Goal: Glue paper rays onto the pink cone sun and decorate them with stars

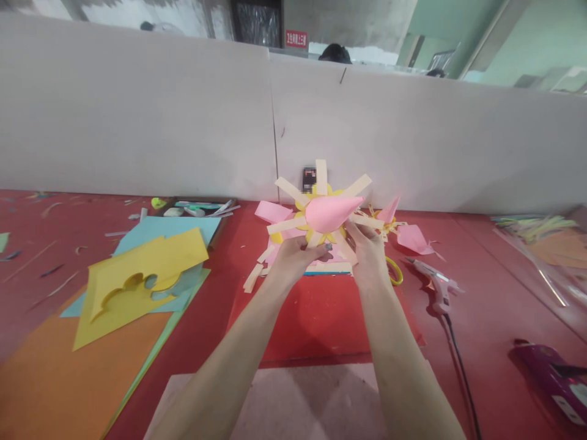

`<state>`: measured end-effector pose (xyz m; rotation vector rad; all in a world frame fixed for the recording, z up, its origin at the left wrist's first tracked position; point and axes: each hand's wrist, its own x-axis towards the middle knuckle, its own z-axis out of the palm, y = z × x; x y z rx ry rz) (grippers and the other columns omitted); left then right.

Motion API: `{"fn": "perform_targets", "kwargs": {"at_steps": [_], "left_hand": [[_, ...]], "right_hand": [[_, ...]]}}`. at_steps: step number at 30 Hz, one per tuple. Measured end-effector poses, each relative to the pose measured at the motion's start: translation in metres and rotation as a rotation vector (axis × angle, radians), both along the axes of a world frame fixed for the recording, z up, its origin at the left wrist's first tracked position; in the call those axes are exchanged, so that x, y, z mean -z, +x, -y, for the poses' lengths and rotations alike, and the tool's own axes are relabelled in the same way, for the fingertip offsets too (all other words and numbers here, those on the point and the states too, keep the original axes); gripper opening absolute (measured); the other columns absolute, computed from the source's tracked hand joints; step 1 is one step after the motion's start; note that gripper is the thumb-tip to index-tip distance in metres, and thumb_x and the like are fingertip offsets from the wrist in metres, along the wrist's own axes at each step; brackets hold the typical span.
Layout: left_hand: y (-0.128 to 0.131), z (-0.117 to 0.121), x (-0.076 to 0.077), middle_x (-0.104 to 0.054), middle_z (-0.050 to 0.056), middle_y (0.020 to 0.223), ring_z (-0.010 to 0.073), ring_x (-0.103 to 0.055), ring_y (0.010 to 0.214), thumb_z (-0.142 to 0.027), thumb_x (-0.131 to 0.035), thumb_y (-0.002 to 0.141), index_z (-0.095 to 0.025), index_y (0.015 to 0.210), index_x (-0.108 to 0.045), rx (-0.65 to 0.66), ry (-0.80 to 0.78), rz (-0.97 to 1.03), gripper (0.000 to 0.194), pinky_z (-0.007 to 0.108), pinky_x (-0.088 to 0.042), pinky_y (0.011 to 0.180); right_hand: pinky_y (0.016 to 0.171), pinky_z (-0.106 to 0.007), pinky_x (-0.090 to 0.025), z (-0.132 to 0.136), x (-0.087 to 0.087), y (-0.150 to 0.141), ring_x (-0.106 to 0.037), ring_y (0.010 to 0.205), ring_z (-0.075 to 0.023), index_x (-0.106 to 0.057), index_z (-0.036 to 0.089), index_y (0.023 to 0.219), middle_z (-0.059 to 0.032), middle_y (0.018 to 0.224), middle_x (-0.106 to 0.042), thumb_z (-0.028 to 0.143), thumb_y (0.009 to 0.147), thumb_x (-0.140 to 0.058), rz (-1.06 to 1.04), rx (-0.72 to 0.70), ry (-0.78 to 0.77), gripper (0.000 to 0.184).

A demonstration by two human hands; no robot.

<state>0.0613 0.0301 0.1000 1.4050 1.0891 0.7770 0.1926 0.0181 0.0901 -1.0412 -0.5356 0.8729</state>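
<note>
The left hand and right hand held a pink-coned paper flower. A hot-glue gun lay on the red bench.

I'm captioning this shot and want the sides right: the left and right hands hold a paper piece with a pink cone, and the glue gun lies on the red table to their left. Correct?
One slip: the head view shows the glue gun to their right, on the red table. The left hand and right hand do hold the paper piece with a pink cone.
</note>
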Motion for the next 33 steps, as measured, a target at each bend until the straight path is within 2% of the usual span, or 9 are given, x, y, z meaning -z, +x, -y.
{"fn": "perform_targets", "kwargs": {"at_steps": [7,13,16,21,24,28,30,33], "left_hand": [[-0.001,0.004,-0.003,-0.071,0.004,0.072,0.0206,-0.066,0.081,-0.037,-0.068,0.067,-0.017,0.069,-0.065,0.133,-0.037,-0.046,0.021,0.034,-0.046,0.083],[-0.005,0.002,0.008,-0.071,0.006,0.069,0.0181,-0.067,0.071,-0.031,-0.066,0.07,-0.016,0.067,-0.063,0.209,-0.081,-0.004,0.016,0.032,-0.049,0.076],[-0.013,-0.006,0.011,-0.071,0.005,0.07,0.0173,-0.067,0.07,-0.033,-0.066,0.07,-0.016,0.068,-0.064,0.231,-0.046,0.007,0.018,0.031,-0.05,0.076],[-0.034,-0.017,-0.001,-0.07,0.004,0.068,0.0169,-0.067,0.068,-0.039,-0.068,0.069,-0.016,0.066,-0.064,0.075,0.012,-0.048,0.023,0.031,-0.05,0.076],[-0.043,-0.021,-0.01,-0.07,0.004,0.067,0.0163,-0.067,0.069,-0.038,-0.068,0.069,-0.016,0.065,-0.064,-0.059,0.074,-0.014,0.022,0.029,-0.05,0.075],[-0.049,-0.024,-0.013,-0.07,0.003,0.071,0.0137,-0.066,0.068,-0.035,-0.066,0.071,-0.017,0.069,-0.064,-0.348,0.23,0.171,0.019,0.026,-0.05,0.074],[-0.05,-0.027,-0.012,-0.069,0.002,0.069,0.0126,-0.065,0.065,-0.035,-0.066,0.071,-0.017,0.071,-0.064,-0.424,0.277,0.265,0.019,0.025,-0.05,0.072],[-0.05,-0.031,-0.011,-0.067,0.0,0.065,0.0119,-0.064,0.062,-0.035,-0.065,0.072,-0.017,0.072,-0.062,-0.482,0.3,0.367,0.019,0.025,-0.051,0.07]], "right_hand": [[0.053,-0.024,-0.047,-0.002,0.001,0.015,-0.059,0.058,-0.0123,-0.066,0.017,0.065,0.0001,0.063,-0.065,0.033,0.05,-0.079,-0.076,0.077,0.026,0.025],[0.06,-0.026,-0.052,0.0,0.006,0.042,-0.064,0.068,-0.0152,-0.065,0.016,0.07,-0.0014,0.069,-0.067,0.033,0.054,-0.077,-0.029,0.17,0.035,0.026],[0.064,-0.026,-0.053,0.001,0.011,0.057,-0.065,0.072,-0.0147,-0.065,0.017,0.071,-0.0011,0.074,-0.068,0.031,0.053,-0.078,-0.064,0.203,0.043,0.026],[0.061,-0.023,-0.054,0.0,0.02,0.07,-0.064,0.068,-0.0128,-0.065,0.018,0.072,0.0008,0.072,-0.067,0.031,0.053,-0.079,-0.085,0.256,0.001,0.027],[0.06,-0.023,-0.053,-0.003,0.025,0.067,-0.063,0.065,-0.0126,-0.067,0.017,0.072,0.0,0.07,-0.067,0.032,0.051,-0.079,-0.065,0.214,-0.008,0.029],[0.056,-0.024,-0.051,-0.011,0.036,0.06,-0.06,0.06,-0.0125,-0.069,0.014,0.07,0.0006,0.062,-0.064,0.035,0.05,-0.078,0.085,0.158,-0.088,0.03],[0.054,-0.024,-0.049,-0.016,0.044,0.055,-0.058,0.059,-0.0125,-0.069,0.013,0.069,0.0003,0.061,-0.064,0.034,0.049,-0.078,0.154,0.119,-0.141,0.03],[0.055,-0.025,-0.048,-0.024,0.059,0.047,-0.057,0.057,-0.0129,-0.067,0.012,0.068,0.0002,0.058,-0.062,0.036,0.048,-0.076,0.122,0.031,-0.174,0.032]]}}
